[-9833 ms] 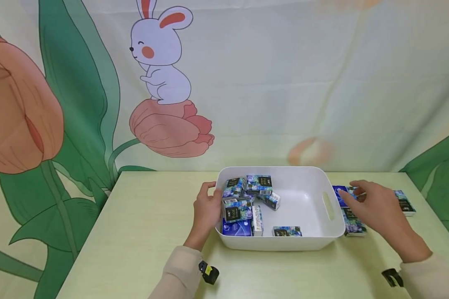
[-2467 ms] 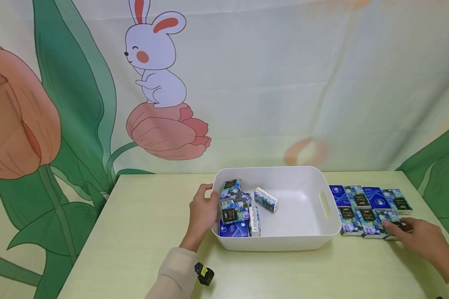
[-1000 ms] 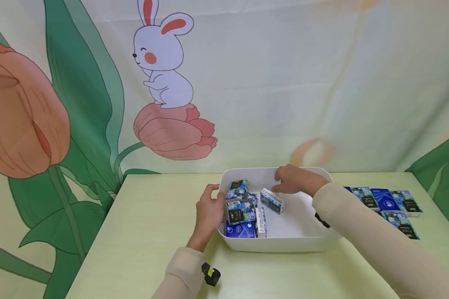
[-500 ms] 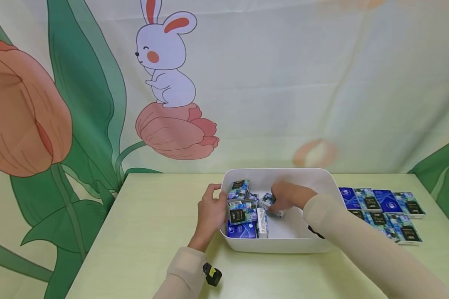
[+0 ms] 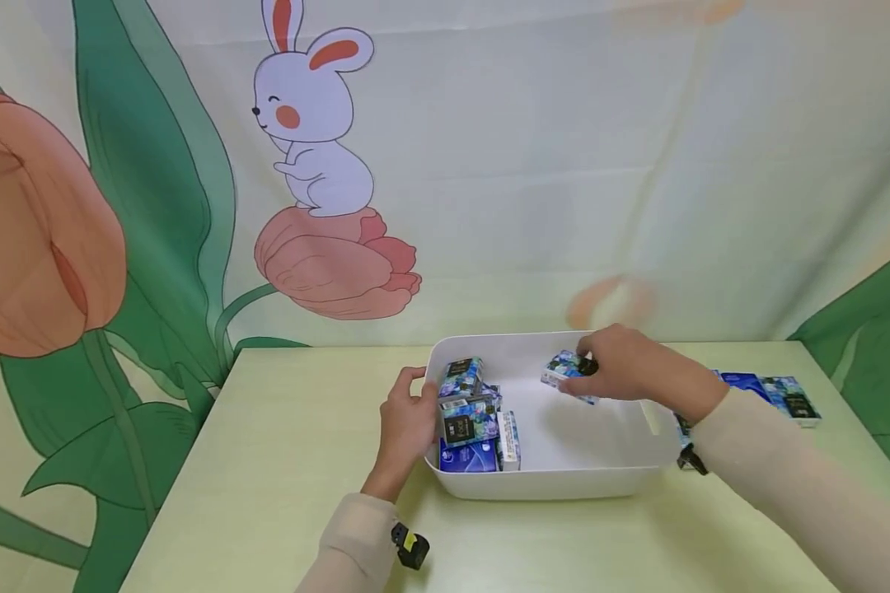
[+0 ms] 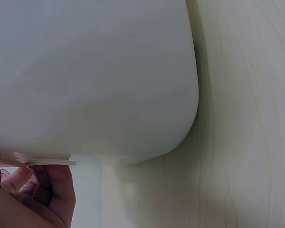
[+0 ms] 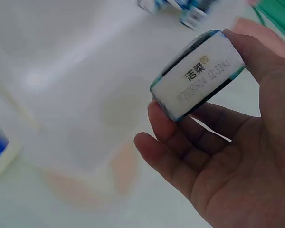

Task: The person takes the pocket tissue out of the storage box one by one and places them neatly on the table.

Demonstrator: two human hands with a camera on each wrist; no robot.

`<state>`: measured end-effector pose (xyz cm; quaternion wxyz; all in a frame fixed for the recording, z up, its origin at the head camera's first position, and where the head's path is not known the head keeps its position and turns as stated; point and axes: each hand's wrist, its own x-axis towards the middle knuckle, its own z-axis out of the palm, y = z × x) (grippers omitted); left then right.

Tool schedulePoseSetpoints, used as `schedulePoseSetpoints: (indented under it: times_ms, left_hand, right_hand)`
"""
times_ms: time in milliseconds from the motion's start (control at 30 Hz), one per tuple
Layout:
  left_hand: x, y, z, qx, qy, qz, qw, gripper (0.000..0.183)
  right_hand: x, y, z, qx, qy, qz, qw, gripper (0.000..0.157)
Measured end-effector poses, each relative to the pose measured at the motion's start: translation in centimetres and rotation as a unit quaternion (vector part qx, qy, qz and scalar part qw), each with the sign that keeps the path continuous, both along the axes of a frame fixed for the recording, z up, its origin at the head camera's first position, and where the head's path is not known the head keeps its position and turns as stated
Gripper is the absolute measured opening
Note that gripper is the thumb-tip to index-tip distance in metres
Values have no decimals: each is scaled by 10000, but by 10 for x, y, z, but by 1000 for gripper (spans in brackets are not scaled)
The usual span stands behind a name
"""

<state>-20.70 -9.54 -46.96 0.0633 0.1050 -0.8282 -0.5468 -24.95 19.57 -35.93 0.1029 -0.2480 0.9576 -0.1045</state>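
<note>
My left hand grips the left end of a white plastic bin; in the left wrist view its fingers curl at the handle slot. Above the bin's floor, my right hand pinches a tissue pack with a blue floral print. The right wrist view shows this pack's white printed end between thumb and fingers. Several more tissue packs lie heaped at the bin's left end, floral ones over a plain blue one. One pack stands on edge beside them.
To the bin's right, tissue packs lie in rows on the pale wooden table, partly hidden by my right forearm. A printed cloth with a rabbit and tulips hangs behind the table.
My right hand left the rows at right, reached into the bin and lifted out the pack lying apart there. Over the longer span, packs moved from bin to rows. The left hand stayed.
</note>
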Motion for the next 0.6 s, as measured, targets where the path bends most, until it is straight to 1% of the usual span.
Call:
schedulePoseSetpoints:
  times_ms: [67,133,167,233,267,367,467,600]
  left_hand:
    - [0,1,0,-4,14,-11,10000,32]
    - [0,1,-1,-8,2,-6,10000,32]
    - [0,0,-1,-2,-1,-4,10000,32]
    - [0,-1,0,16,-25,-14,10000,32]
    - [0,-1,0,20,-30,-11,10000,32]
    - [-1,-2,1,5,-18,-30,10000,32]
    - [-2,-1,1,-20,-22,-6,10000,31]
    - [-2,2,0,7,18,-25,10000,31]
  right_hand:
    - [12,20,9,-286,144,-71,9995,53]
    - [22,41,14,-507,318,-187,9980,58]
    - [26,51,14,-604,390,-294,9970,60]
    - [36,73,12,-748,518,-576,9942,68]
    - [40,84,10,-800,583,-715,9925,72]
    - [49,117,4,-860,660,-1171,9872,75]
    - [56,149,-4,-715,805,-1565,9818,77]
    - [67,190,-19,-484,900,-2229,9695,85]
